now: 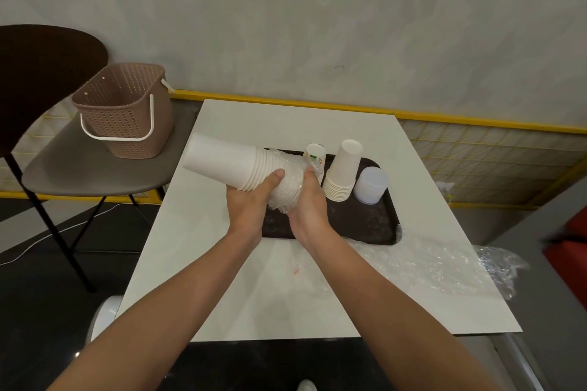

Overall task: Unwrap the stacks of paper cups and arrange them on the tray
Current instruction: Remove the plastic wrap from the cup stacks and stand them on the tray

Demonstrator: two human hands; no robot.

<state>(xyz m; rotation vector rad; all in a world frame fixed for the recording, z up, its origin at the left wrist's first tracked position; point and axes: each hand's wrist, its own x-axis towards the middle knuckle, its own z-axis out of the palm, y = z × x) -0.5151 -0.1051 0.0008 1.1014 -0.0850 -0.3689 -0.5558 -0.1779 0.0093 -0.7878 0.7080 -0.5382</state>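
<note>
Your left hand (pixel 251 200) grips the cup stack (pixel 219 162) sideways over the tray's (pixel 365 224) left end, presumably steadying it so your right hand (pixel 309 203), clutching the bunched wrap (pixel 286 187), can pull it off.

No text, label, brand, number or sign can be read. Small coloured marks are seen printed on a paper cup (pixel 315 156) standing just beyond the right hand (pixel 309 200), but they are too blurred to be made out.
</note>
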